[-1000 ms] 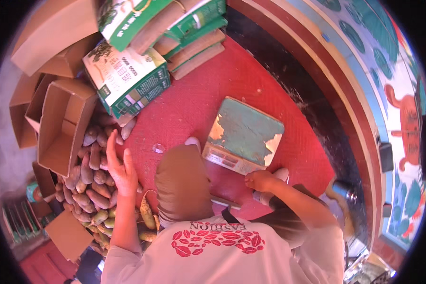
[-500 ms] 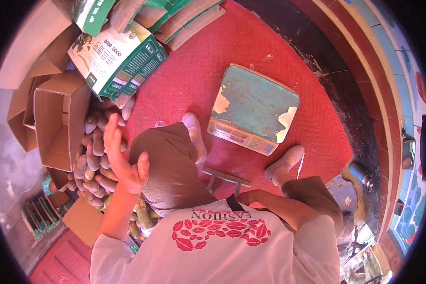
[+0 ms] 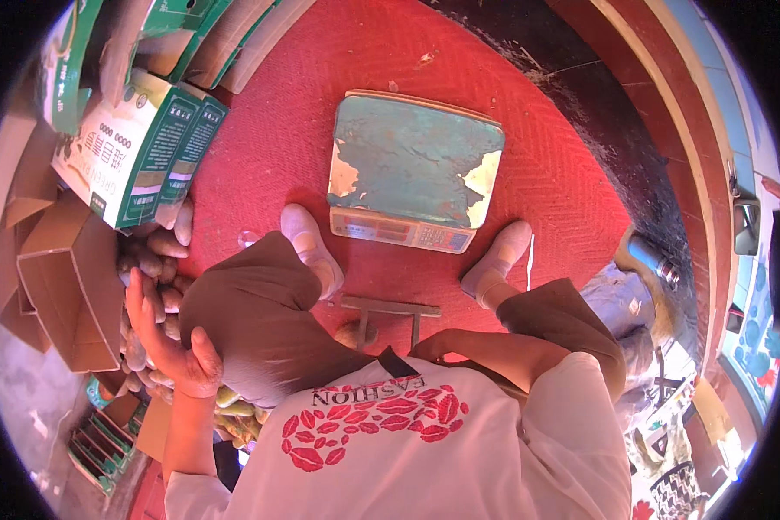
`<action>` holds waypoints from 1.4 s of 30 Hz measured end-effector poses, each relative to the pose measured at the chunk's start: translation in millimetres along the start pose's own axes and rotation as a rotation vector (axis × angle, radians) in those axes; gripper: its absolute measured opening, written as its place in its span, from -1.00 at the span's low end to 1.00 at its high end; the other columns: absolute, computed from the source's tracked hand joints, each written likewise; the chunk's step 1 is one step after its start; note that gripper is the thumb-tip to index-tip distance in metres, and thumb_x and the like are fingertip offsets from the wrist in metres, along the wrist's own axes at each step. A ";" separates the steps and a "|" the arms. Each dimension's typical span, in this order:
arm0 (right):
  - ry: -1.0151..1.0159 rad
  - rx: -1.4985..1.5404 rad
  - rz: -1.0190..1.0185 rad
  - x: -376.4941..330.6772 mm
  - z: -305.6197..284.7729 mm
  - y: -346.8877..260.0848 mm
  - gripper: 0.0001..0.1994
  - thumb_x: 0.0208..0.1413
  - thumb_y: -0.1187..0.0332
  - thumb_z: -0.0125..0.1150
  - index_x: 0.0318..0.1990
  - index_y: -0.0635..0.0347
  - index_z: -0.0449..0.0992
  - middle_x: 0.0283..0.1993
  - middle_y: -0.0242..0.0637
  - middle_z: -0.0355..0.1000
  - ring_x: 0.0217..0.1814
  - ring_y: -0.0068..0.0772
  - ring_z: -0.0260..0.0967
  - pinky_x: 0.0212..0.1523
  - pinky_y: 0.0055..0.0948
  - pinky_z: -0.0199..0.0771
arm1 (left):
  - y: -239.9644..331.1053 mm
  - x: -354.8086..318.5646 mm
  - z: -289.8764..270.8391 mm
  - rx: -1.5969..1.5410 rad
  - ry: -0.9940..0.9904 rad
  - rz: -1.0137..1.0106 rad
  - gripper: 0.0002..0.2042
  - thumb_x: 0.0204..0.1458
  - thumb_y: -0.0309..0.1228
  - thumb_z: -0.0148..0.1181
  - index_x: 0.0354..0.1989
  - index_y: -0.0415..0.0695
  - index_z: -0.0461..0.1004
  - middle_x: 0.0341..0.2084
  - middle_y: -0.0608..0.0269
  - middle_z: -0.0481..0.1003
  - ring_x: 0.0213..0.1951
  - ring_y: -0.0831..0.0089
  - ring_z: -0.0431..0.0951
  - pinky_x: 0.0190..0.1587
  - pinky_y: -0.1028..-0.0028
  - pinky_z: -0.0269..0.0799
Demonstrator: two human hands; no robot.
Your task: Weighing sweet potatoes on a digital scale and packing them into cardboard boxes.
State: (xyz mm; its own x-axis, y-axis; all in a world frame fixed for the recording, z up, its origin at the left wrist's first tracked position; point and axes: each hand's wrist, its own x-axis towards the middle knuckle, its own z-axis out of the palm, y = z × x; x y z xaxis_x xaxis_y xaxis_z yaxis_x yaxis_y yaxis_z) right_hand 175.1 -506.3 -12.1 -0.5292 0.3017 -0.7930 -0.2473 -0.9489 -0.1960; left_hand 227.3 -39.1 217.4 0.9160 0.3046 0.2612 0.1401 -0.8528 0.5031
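My left hand (image 3: 175, 351) is raised at the left of my lap, empty, with fingers stretched and thumb apart. Beneath and beyond it lies a pile of long brownish produce, perhaps tubers (image 3: 159, 243). My right hand (image 3: 432, 345) rests low by my lap, close to a small bar-topped frame (image 3: 390, 307); its fingers are mostly hidden. In front of my feet, a weighing scale (image 3: 416, 160) with a worn teal platform and a keypad on its near edge stands on the red floor covering. Nothing lies on its platform.
Green-and-white printed cartons (image 3: 117, 143) stand far left, above open brown boxes (image 3: 71, 286). A small green rack (image 3: 104, 446) sits lower left. To the right are a blue flask (image 3: 652, 258) and a crumpled grey sheet (image 3: 620, 299). A dark strip borders the red floor (image 3: 563, 191).
The view has swung to the right, so scale, cartons and produce appear farther left. My left hand stays raised with its fingers spread; my right hand remains by my lap.
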 end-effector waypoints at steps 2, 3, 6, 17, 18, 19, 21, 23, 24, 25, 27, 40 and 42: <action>0.013 -0.016 -0.012 -2.0 -0.8 -3.1 -0.60 0.15 0.09 -0.17 0.06 0.04 0.35 -0.14 -0.22 0.42 -0.18 -0.35 0.37 -0.13 -0.37 0.38 | -0.8 -4.0 -1.1 -0.013 -0.005 0.003 -0.40 0.11 -0.13 -0.04 0.21 -0.24 -0.04 0.24 -0.14 -0.08 0.24 0.04 0.04 0.21 0.13 0.05; 0.017 -0.030 -0.019 -2.6 -2.2 -6.1 -0.60 0.14 0.10 -0.16 0.05 0.05 0.35 -0.14 -0.22 0.42 -0.18 -0.35 0.37 -0.14 -0.37 0.38 | -0.3 -4.1 -0.8 0.002 0.000 -0.002 -0.40 0.11 -0.13 -0.04 0.21 -0.24 -0.04 0.24 -0.14 -0.08 0.24 0.04 0.04 0.21 0.13 0.05; 0.000 -0.140 -0.046 -3.4 -17.6 -22.9 -0.61 0.14 0.12 -0.14 0.04 0.06 0.36 -0.15 -0.22 0.42 -0.18 -0.37 0.37 -0.15 -0.37 0.38 | 7.1 -1.6 -0.4 0.114 0.013 0.007 -0.43 0.11 -0.16 -0.05 0.20 -0.23 0.01 0.21 -0.17 0.00 0.22 0.01 0.07 0.21 0.12 0.02; -0.056 -0.582 -0.146 -9.8 -81.8 -122.8 -0.65 0.11 0.19 -0.07 0.01 0.11 0.38 -0.18 -0.25 0.44 -0.19 -0.42 0.37 -0.18 -0.39 0.39 | 20.0 8.1 3.9 0.203 0.046 0.088 -0.47 -0.13 -0.17 0.15 0.03 -0.16 0.27 0.12 -0.12 0.21 0.15 -0.02 0.21 0.17 -0.03 -0.04; -0.053 -0.610 -0.154 -11.9 -84.7 -129.4 -0.65 0.11 0.19 -0.06 0.01 0.11 0.38 -0.18 -0.25 0.44 -0.19 -0.42 0.37 -0.18 -0.39 0.39 | 22.5 8.8 3.9 0.225 0.062 0.074 -0.47 -0.13 -0.17 0.15 0.03 -0.16 0.27 0.12 -0.12 0.21 0.15 -0.02 0.21 0.17 -0.03 -0.04; -0.053 -0.639 -0.162 -12.9 -86.8 -138.0 -0.66 0.11 0.20 -0.06 0.00 0.12 0.38 -0.19 -0.25 0.44 -0.19 -0.43 0.37 -0.18 -0.39 0.39 | 24.4 11.0 4.8 0.208 0.037 0.069 -0.45 -0.16 -0.18 0.17 0.04 -0.15 0.27 0.13 -0.09 0.19 0.16 0.00 0.20 0.17 -0.03 -0.05; -0.060 -0.707 -0.180 -13.2 -90.3 -154.6 -0.66 0.11 0.21 -0.04 0.00 0.12 0.38 -0.19 -0.25 0.44 -0.19 -0.44 0.37 -0.19 -0.39 0.39 | 28.3 13.2 7.4 0.158 0.021 0.054 -0.42 -0.21 -0.21 0.21 0.05 -0.11 0.27 0.16 -0.03 0.16 0.18 0.04 0.17 0.18 -0.04 -0.06; -0.070 -0.771 -0.190 -13.6 -91.7 -166.1 -0.67 0.10 0.22 -0.03 -0.01 0.13 0.39 -0.20 -0.26 0.44 -0.20 -0.44 0.36 -0.19 -0.40 0.39 | 30.7 13.9 12.2 0.126 0.030 0.059 -0.43 -0.18 -0.18 0.19 0.06 -0.09 0.27 0.15 -0.03 0.17 0.17 0.03 0.20 0.17 -0.05 -0.06; -0.074 -0.799 -0.194 -13.9 -92.6 -170.2 -0.67 0.10 0.23 -0.03 -0.01 0.14 0.39 -0.20 -0.26 0.44 -0.20 -0.45 0.36 -0.20 -0.40 0.39 | 31.5 14.0 14.4 0.131 0.030 0.072 -0.46 -0.11 -0.13 0.14 0.07 -0.08 0.27 0.13 -0.05 0.20 0.14 0.02 0.23 0.16 -0.06 -0.04; -0.071 -0.815 -0.195 -15.5 -93.9 -172.1 -0.68 0.10 0.24 -0.02 -0.02 0.14 0.39 -0.20 -0.26 0.44 -0.20 -0.45 0.36 -0.20 -0.40 0.39 | 33.8 15.0 17.3 0.140 0.041 0.058 -0.46 -0.11 -0.13 0.14 0.07 -0.08 0.27 0.13 -0.05 0.20 0.14 0.02 0.23 0.16 -0.06 -0.04; -0.041 -0.844 -0.199 -26.4 -92.1 -172.4 -0.68 0.09 0.25 -0.01 -0.02 0.15 0.40 -0.21 -0.27 0.45 -0.20 -0.46 0.36 -0.21 -0.40 0.39 | 43.8 17.9 18.2 0.054 0.068 0.109 -0.45 -0.15 -0.15 0.16 0.06 -0.07 0.28 0.14 -0.03 0.19 0.14 0.03 0.23 0.16 -0.06 -0.05; 0.759 -0.682 -0.485 -262.7 -95.5 -262.0 -0.73 0.10 0.33 0.07 -0.13 0.35 0.40 -0.32 -0.13 0.45 -0.30 -0.35 0.40 -0.25 -0.41 0.39 | -67.8 -67.6 -47.2 0.306 0.372 -0.260 -0.55 -0.08 -0.46 0.14 0.05 -0.19 0.28 -0.01 0.03 0.35 0.02 0.10 0.34 0.04 0.30 0.26; 0.734 -0.608 -0.320 -267.9 -93.5 -255.0 -0.76 0.11 0.35 0.05 -0.16 0.35 0.40 -0.37 -0.23 0.42 -0.34 -0.45 0.36 -0.29 -0.44 0.39 | -100.8 -112.8 -44.1 0.356 0.372 -0.475 -0.57 -0.05 -0.42 0.13 0.05 -0.17 0.28 -0.08 0.02 0.38 -0.05 0.07 0.37 -0.02 0.32 0.30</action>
State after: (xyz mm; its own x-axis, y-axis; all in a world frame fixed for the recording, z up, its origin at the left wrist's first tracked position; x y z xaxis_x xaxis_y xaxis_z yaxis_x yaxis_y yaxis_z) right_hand 455.8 -353.9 196.4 0.1715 0.6140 -0.7705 0.2749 -0.7808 -0.5610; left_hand 93.3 31.2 173.5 0.5440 0.7498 0.3766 0.6664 -0.6588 0.3491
